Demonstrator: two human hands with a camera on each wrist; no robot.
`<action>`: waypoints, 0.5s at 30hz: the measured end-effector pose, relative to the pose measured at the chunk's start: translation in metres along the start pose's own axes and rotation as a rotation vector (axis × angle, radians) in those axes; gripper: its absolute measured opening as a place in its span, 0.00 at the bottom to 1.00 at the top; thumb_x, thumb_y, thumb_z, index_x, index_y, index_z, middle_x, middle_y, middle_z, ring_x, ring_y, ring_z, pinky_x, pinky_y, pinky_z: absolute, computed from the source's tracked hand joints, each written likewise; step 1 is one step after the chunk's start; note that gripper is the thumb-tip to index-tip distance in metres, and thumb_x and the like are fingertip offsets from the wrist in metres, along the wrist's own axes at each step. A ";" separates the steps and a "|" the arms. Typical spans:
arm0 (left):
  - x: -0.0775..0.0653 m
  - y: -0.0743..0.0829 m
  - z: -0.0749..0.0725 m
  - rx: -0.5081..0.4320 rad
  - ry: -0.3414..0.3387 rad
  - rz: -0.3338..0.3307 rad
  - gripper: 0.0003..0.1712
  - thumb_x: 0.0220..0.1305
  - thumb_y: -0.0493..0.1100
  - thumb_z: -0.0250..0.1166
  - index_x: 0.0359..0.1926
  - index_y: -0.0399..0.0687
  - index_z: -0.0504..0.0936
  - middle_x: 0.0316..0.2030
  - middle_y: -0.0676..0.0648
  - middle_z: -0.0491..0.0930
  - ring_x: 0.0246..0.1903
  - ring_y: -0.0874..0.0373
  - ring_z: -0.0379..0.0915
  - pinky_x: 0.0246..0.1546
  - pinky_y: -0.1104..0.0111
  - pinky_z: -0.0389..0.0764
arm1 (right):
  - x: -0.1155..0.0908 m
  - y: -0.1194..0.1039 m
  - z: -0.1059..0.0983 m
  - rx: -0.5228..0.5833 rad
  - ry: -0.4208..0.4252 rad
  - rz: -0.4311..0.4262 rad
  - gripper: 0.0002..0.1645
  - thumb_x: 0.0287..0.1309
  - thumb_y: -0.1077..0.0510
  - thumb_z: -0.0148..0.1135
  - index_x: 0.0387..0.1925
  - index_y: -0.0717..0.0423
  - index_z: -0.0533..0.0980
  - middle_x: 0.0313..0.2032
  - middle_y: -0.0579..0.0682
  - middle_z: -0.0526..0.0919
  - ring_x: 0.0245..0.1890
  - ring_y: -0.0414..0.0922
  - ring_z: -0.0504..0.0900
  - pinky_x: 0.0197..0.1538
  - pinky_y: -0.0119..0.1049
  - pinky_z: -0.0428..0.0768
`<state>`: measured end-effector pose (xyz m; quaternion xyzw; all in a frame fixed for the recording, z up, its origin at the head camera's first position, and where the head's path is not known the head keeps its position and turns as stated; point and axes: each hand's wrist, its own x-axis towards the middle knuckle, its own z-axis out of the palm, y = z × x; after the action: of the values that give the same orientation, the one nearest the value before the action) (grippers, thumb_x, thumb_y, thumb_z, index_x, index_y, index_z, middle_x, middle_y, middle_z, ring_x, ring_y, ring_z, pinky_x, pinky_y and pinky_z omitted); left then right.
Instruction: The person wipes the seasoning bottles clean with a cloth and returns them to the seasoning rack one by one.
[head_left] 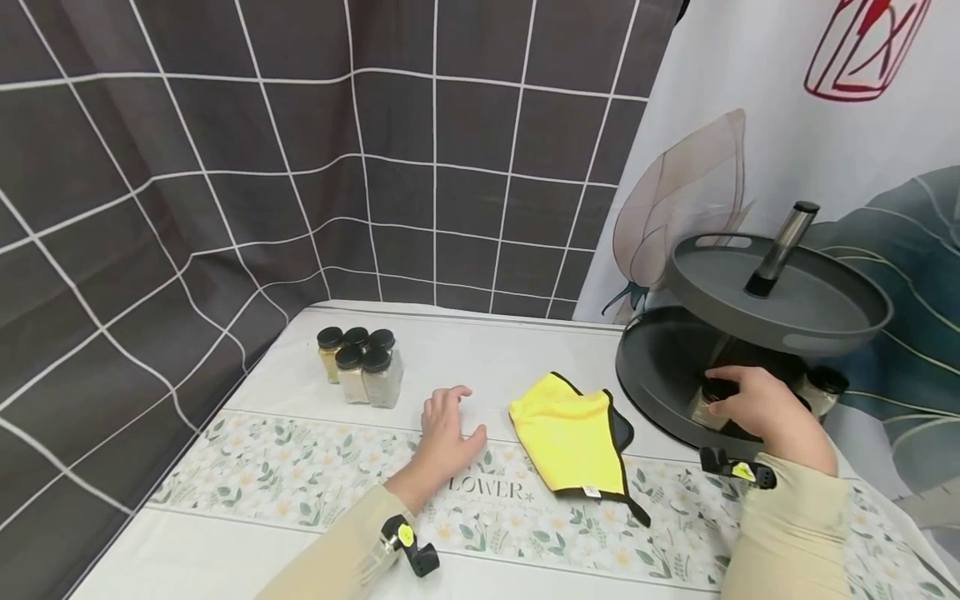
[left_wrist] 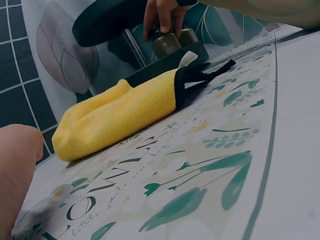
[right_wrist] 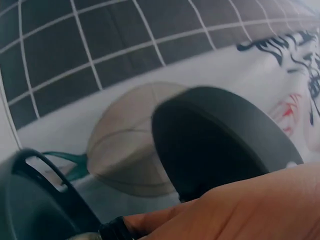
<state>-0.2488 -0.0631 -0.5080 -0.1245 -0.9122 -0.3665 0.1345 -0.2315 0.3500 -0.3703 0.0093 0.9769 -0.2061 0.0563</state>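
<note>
My right hand (head_left: 768, 408) holds a small spice jar (head_left: 705, 412) by its black lid, reaching in over the lower tier of a grey two-tier tray stand (head_left: 643, 375). In the left wrist view the fingers (left_wrist: 165, 17) come down from above onto that jar. Another black-lidded jar (head_left: 823, 387) stands behind the hand on the same tier. My left hand (head_left: 448, 437) is over the table's flowered band, fingers loosely bent, with nothing in it. A yellow cloth (head_left: 573, 433) with black edging lies between the hands.
A cluster of several black-lidded spice jars (head_left: 382, 382) stands at the table's back left. The stand's upper tier (head_left: 825, 292) overhangs the right hand, with a metal post (head_left: 783, 246) rising from it. Something dark (head_left: 621, 429) shows under the cloth's right side.
</note>
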 end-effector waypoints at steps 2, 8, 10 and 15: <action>0.001 -0.001 0.000 0.008 0.005 -0.001 0.35 0.51 0.49 0.64 0.59 0.51 0.61 0.50 0.48 0.58 0.48 0.54 0.55 0.49 0.61 0.62 | -0.003 0.007 -0.002 0.008 0.000 -0.004 0.38 0.49 0.57 0.64 0.60 0.68 0.63 0.56 0.76 0.60 0.49 0.69 0.65 0.39 0.58 0.73; 0.000 -0.003 -0.007 -0.050 0.123 0.084 0.29 0.53 0.43 0.61 0.56 0.50 0.63 0.49 0.50 0.60 0.48 0.56 0.55 0.48 0.62 0.65 | -0.008 0.013 -0.006 0.068 -0.027 -0.021 0.42 0.51 0.51 0.64 0.62 0.68 0.60 0.58 0.75 0.60 0.50 0.66 0.65 0.39 0.56 0.74; 0.002 -0.006 -0.014 -0.075 0.252 0.201 0.24 0.52 0.40 0.60 0.52 0.48 0.66 0.48 0.48 0.62 0.47 0.54 0.56 0.47 0.60 0.65 | -0.009 0.011 -0.008 0.065 -0.002 -0.026 0.47 0.52 0.45 0.63 0.64 0.69 0.57 0.59 0.75 0.57 0.53 0.70 0.61 0.43 0.62 0.70; 0.011 -0.030 -0.040 0.054 0.666 0.444 0.19 0.46 0.40 0.57 0.42 0.39 0.68 0.41 0.39 0.65 0.42 0.45 0.59 0.47 0.53 0.59 | -0.011 -0.002 -0.011 0.049 0.114 -0.015 0.54 0.53 0.33 0.55 0.66 0.67 0.51 0.60 0.75 0.55 0.54 0.72 0.59 0.45 0.66 0.66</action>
<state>-0.2631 -0.1111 -0.4954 -0.1894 -0.7789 -0.3248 0.5020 -0.2213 0.3528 -0.3585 0.0152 0.9732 -0.2295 -0.0011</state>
